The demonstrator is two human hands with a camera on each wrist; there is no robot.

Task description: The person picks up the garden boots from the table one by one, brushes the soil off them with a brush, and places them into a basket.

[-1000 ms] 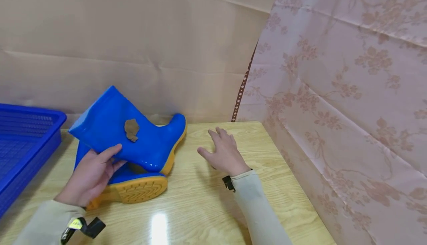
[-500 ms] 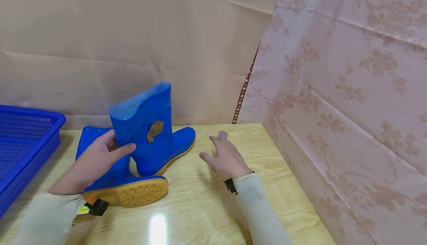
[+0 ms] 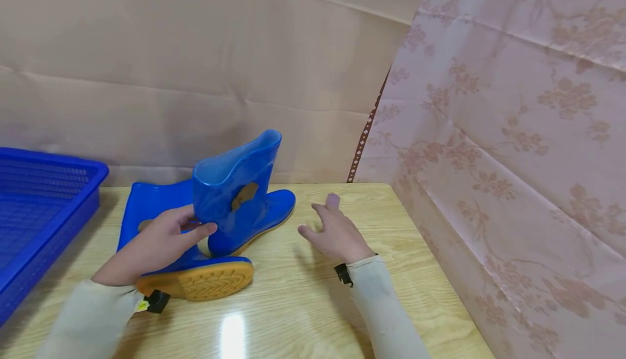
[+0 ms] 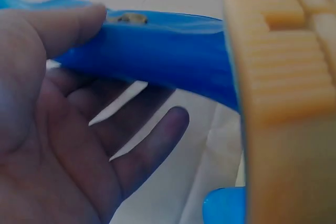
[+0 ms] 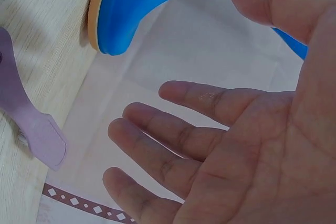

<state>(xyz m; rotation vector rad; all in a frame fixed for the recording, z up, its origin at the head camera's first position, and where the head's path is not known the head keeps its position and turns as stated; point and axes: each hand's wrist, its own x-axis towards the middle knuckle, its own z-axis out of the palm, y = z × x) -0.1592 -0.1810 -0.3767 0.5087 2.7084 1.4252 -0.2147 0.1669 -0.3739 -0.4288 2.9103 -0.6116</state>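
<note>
The upright boot (image 3: 238, 196) stands on the bench (image 3: 303, 288) with its toe toward the far right, and the left hand (image 3: 158, 242) grips the near edge of its shaft — thumb on the outside, fingers tucked behind, as the left wrist view shows the blue wall pinched between them. The grip sits low and to one side of the shaft, so the soft wall could fold or the boot could twist round and tip if the pull is uneven. A brown patch (image 3: 244, 195) sits on the shaft just past the thumb; it looks like dirt or a stuck-on scrap, though I cannot tell which, and a sliding thumb could smear it or knock it loose.

Just beneath the hand lies the second boot (image 3: 161, 239) on its side, orange sole (image 3: 205, 283) facing the person and touching the upright one — any swing of the held boot would likely nudge it toward the bench edge.

The right hand (image 3: 337, 234) hovers open, fingers relaxed, near the toe but apart from it, holding nothing, so it gives no support. A blue basket (image 3: 54, 196) sits at the far left, well apart.
</note>
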